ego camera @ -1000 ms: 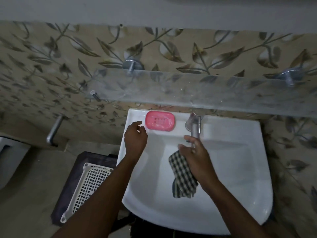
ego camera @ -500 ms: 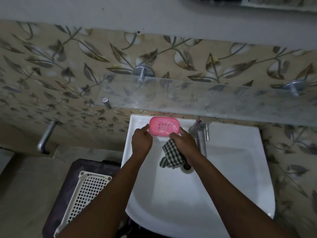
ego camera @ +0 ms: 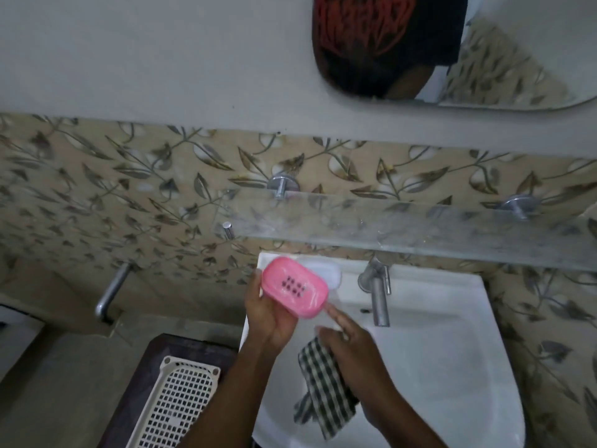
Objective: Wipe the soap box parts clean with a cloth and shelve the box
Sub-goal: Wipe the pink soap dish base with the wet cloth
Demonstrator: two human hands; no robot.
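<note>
My left hand holds a pink soap box lifted off the sink's back ledge, tilted, with rows of small drain holes facing me. My right hand is just right of and below the box, gripping a black-and-white checked cloth that hangs down over the white sink. The index finger of that hand points toward the box's lower right corner. The glass shelf runs along the wall above the sink.
A steel tap stands behind the basin, right of the box. The sink's moulded soap recess shows behind the box. A white perforated basket sits on a dark stool at the lower left. A mirror hangs above.
My left hand has picked the pink box up from the sink ledge and tilted it toward me. My right hand with the cloth has drawn back down and to the right.
</note>
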